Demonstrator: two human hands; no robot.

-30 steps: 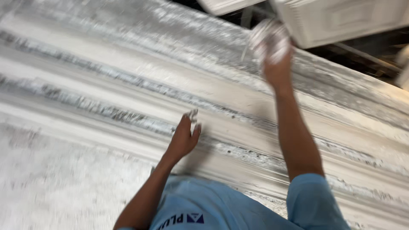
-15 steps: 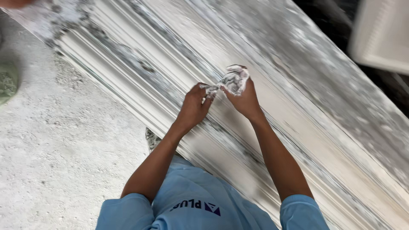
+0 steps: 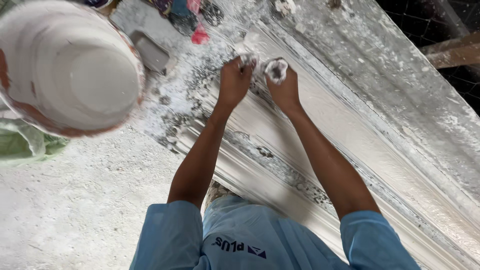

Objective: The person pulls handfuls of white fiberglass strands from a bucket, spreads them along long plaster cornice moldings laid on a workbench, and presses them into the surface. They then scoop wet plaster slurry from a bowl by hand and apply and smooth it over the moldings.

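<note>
Both hands, the left hand (image 3: 234, 82) and right hand (image 3: 282, 85), were closed around a plaster-soaked wad of fibre (image 3: 274, 69) held over the long ribbed moulding (image 3: 350, 150), which looked soft, wet and slippery, best gripped by bunching its middle.

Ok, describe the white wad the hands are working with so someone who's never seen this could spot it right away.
Follow the long pale ridged moulding up to its far end, where both hands meet. The plaster-soaked wad sits in the right hand, touching the left hand. Unlike the hard, straight ridges beneath it, it is a small crumpled lump.
</note>
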